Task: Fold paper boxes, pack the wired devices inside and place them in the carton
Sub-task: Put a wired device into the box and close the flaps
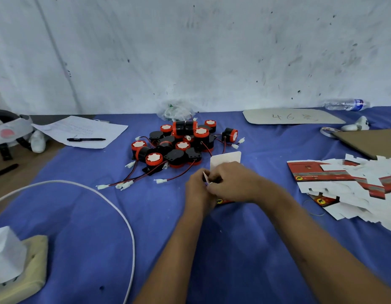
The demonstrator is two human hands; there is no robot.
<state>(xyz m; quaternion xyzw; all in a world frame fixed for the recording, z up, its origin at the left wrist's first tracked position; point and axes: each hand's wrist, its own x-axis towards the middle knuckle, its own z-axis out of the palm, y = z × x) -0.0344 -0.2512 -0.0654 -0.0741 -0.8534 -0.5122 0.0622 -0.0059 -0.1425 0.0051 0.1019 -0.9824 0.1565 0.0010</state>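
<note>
A half-formed paper box (pixel 225 160) is held just above the blue worktop (pixel 80 216), directly in front of the pile of wired devices (pixel 179 142). It is pinched between both hands: the left hand (pixel 198 189) is curled round its near-left edge, and the right hand (pixel 231 183) is closed over the top, with a small white flap (pixel 206 177) caught between the fingertips. The grip of each hand is thus pressed onto the card, though the exact finger placement is hidden. The box is judged to be light, thin card, stiff only along its creases and easily crushed or torn, so it is best held by the scored edges and flaps rather than the flat panels. The devices look like hard plastic, heavier than the box, and are best taken by the round body, since the thin red and black leads could snag. Flat box blanks (pixel 343 183) lie stacked at the right, beside a brown carton (pixel 372 141).
</note>
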